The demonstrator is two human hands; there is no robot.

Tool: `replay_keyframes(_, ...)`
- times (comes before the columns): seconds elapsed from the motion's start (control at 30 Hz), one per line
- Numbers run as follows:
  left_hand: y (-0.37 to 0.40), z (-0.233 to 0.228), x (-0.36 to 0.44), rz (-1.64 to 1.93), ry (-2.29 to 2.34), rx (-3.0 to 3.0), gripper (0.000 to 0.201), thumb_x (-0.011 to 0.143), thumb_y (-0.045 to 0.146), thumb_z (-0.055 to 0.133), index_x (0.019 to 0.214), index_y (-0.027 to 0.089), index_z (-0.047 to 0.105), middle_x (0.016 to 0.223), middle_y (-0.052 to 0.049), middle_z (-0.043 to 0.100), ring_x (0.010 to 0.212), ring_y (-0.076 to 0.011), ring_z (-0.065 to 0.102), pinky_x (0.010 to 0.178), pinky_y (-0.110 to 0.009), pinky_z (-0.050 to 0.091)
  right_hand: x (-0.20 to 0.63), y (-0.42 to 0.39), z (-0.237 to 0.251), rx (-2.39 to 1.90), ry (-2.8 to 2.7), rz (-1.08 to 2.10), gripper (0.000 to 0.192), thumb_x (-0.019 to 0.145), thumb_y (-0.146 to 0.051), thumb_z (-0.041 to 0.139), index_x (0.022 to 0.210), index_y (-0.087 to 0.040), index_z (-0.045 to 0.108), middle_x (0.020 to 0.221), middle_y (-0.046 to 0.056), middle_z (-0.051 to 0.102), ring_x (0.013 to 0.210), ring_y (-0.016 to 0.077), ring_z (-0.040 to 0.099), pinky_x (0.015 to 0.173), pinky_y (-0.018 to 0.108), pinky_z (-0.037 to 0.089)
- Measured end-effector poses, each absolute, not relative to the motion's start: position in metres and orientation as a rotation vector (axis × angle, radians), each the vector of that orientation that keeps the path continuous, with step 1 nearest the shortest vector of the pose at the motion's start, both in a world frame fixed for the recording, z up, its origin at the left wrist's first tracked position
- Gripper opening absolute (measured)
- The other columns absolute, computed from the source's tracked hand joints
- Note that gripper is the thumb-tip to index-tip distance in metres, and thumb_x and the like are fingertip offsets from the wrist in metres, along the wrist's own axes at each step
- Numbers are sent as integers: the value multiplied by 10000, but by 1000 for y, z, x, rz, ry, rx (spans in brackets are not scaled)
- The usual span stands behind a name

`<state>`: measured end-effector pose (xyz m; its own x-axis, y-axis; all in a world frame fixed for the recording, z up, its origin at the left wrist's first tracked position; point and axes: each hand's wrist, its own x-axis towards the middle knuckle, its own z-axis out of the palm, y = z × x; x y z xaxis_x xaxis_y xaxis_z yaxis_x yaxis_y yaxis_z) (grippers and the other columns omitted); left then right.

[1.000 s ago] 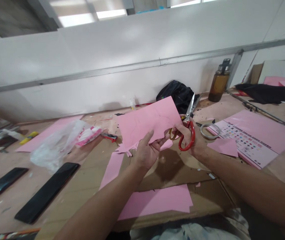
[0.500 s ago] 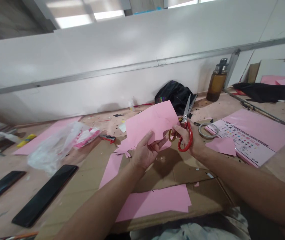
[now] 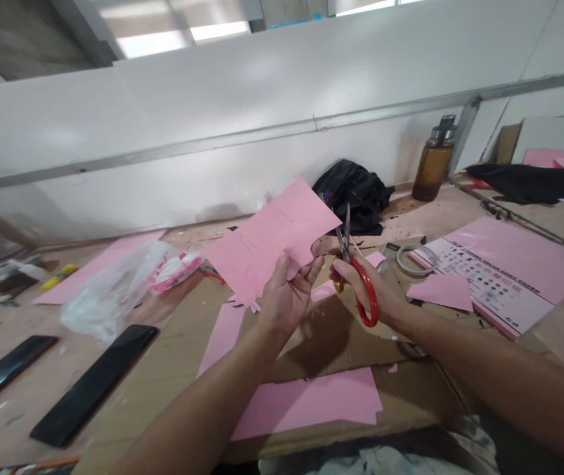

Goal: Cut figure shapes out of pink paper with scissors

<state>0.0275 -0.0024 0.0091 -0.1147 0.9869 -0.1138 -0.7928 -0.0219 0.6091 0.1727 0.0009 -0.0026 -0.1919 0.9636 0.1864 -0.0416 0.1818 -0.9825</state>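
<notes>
My left hand point(image 3: 289, 293) grips a sheet of pink paper point(image 3: 272, 237) by its lower edge, thumb on top. Faint pencil-like lines run across the sheet, and a curved notch is cut into its right side. In my right hand point(image 3: 361, 277) is a pair of scissors with red handles point(image 3: 369, 297), the blades pointing up and slightly parted beside the sheet's right corner. Beneath both hands lies a brown cardboard point(image 3: 326, 343) with pink paper offcuts point(image 3: 311, 402) on it.
A black cloth bundle point(image 3: 353, 194) and an amber bottle point(image 3: 433, 161) stand along the white partition. To the right are a tape roll point(image 3: 416, 260) and a pink paper pack point(image 3: 504, 277). Leftward lie a plastic bag point(image 3: 113, 290) and two dark phone-like slabs point(image 3: 94, 386).
The pink sheet has turned clockwise, its right corner now lower. The scissors have tipped and come down slightly to the left, with their blades near the paper's corner.
</notes>
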Motion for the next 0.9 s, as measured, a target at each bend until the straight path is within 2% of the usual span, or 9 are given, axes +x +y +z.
replay_keyframes(0.13,-8,10,32,1533,600,437,374,1045,269,444,1375,143,564,1290,-177,707,1120,-232,721,1060,-386,529,172,-8,9,-1045,-1539,1175,410,918,-563,513,675,-233,536,684,26,568,695,177,541,674,319,477)
replay_keyframes(0.3,-12,6,38,1402,584,423,473,1071,345,323,1370,78,575,1188,-192,745,1150,-233,706,1100,-380,490,172,-15,18,-1060,-1622,1135,459,966,-544,434,666,-217,549,701,30,581,701,162,555,723,308,480)
replay_keyframes(0.43,-12,1,41,1346,523,452,520,1064,405,326,1353,76,606,1203,-184,743,1233,-237,659,1128,-363,454,170,-16,17,-1016,-1634,1143,504,982,-549,398,643,-209,552,679,29,567,668,149,530,643,279,469)
replay_keyframes(0.63,-15,-1,42,1300,510,449,588,1054,490,308,1362,94,615,1266,-173,720,1278,-247,625,1139,-369,431,167,-14,3,-921,-1520,1256,502,948,-624,455,683,-214,573,680,24,544,635,158,527,538,273,445)
replay_keyframes(0.9,-21,8,43,1231,559,431,606,1040,526,317,1321,104,648,1161,-150,762,1261,-248,636,1139,-367,428,164,-16,0,-867,-1440,1274,497,935,-647,497,710,-212,580,679,16,547,610,149,523,536,273,445)
